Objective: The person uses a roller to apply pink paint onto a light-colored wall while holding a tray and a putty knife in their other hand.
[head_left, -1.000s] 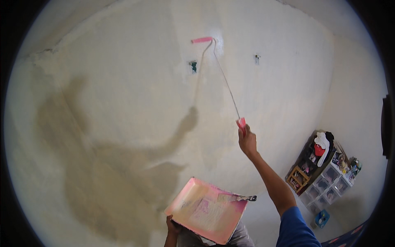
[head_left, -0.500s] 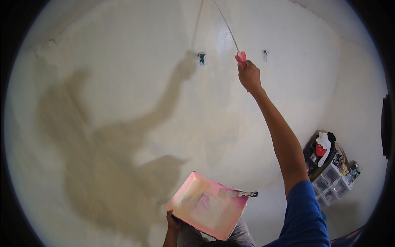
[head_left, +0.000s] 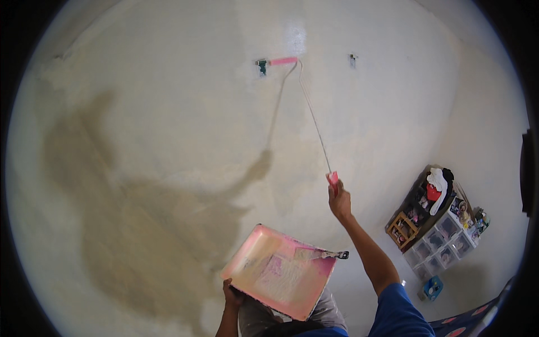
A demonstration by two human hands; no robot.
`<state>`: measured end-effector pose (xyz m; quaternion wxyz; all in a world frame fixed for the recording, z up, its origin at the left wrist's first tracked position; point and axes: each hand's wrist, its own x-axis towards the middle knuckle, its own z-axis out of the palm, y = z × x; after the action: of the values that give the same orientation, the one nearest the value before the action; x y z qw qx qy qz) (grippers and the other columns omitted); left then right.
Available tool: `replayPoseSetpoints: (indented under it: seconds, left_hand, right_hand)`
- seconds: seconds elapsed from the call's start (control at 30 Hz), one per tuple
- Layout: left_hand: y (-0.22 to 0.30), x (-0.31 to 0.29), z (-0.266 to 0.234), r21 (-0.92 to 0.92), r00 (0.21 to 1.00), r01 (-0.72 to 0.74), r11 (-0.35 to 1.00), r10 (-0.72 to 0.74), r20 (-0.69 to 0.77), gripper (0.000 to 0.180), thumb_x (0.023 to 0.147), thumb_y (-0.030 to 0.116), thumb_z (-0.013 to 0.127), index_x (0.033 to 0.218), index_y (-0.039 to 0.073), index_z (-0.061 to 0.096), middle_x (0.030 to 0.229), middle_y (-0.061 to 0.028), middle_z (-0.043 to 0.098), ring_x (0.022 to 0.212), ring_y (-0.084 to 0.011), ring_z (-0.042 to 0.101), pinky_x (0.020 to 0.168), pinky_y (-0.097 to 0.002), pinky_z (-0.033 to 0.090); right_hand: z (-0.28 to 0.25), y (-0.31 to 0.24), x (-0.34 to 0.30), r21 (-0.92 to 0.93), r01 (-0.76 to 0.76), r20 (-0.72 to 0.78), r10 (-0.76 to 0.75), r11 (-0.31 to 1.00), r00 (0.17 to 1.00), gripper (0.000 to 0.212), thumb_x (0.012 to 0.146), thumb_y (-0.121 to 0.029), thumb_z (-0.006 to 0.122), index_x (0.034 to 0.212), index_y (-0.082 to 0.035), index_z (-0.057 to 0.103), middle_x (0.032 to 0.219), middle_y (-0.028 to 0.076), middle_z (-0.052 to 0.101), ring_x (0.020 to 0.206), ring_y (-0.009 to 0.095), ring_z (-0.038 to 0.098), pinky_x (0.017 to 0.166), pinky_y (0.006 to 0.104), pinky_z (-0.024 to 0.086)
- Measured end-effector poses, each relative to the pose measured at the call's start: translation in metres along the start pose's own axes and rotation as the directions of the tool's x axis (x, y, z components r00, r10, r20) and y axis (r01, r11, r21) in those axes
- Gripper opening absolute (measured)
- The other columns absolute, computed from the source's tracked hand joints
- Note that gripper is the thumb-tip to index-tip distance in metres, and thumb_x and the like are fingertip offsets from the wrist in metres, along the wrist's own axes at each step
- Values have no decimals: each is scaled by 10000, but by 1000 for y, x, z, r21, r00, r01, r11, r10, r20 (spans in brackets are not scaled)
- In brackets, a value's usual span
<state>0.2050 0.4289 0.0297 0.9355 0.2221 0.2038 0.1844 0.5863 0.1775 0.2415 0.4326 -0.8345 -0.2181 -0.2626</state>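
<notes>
My right hand [head_left: 340, 201] is closed around the red handle of a long-wired paint roller [head_left: 318, 126]. The pink roller head lies against the pale wall [head_left: 196, 123], just right of an open wall box [head_left: 261, 67] with green inside. In my left hand [head_left: 232, 294] is the left edge of a pink paint tray [head_left: 251, 289], held tilted in front of my lap. A brush [head_left: 328, 255] with a dark handle end rests across the tray's right side, its handle sticking out past the rim. Paint smears cover the tray's floor.
A second wall box [head_left: 352, 60] is set in the wall to the right. Clear plastic drawers [head_left: 446, 247] stand at the lower right, beside a dark shelf with clothes [head_left: 438, 182] heaped on top. A small blue container [head_left: 432, 287] sits below them. My shadow falls across the wall's left part.
My right hand has come down the wall with the roller, and the roller head is now in view beside the wall box. The left hand still holds the tray.
</notes>
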Motion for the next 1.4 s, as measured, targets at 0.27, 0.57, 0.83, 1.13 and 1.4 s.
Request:
replayPoseSetpoints:
  seconds: [0.27,0.57,0.83,1.13,1.4]
  left_hand:
    - [0,-2,10,0,1000,10,1000,-10,-25,665,766,405,547,1288,3,458,1232,-152,545,1122,-326,514,991,-441,394]
    - [-3,2,-1,0,999,9,1000,-9,-47,666,772,414,535,1289,2,457,1239,-155,539,1121,-326,514,984,-446,400]
    - [-1,1,-1,-3,999,19,1000,-19,-37,688,771,424,534,1307,2,439,1244,-152,537,1132,-328,509,983,-453,404]
    - [-2,1,-4,18,999,15,1000,-14,-41,694,774,434,532,1314,9,434,1250,-149,534,1137,-324,508,986,-451,401]
    - [2,-5,13,22,1000,-5,1000,6,-28,651,786,405,526,1305,20,449,1235,-146,548,1131,-314,517,986,-438,403]
  right_hand:
    - [-1,35,-64,-50,-105,59,108,993,992,436,914,-220,536,1223,79,470,785,303,618,717,461,621,620,489,502]
    - [7,-10,-15,54,-85,16,84,995,996,387,919,-216,525,1202,46,489,784,290,618,710,458,615,607,489,493]
    - [21,-10,-54,110,-52,-8,53,993,999,336,906,-193,532,1139,45,489,761,294,611,700,473,606,591,511,483]
    - [11,-39,-4,121,-44,-35,49,992,998,326,913,-201,526,1124,44,483,725,296,603,689,478,602,578,511,480]
    - [-10,11,-117,14,-161,217,154,987,964,340,911,-195,527,1146,44,474,731,296,607,684,470,609,575,511,483]
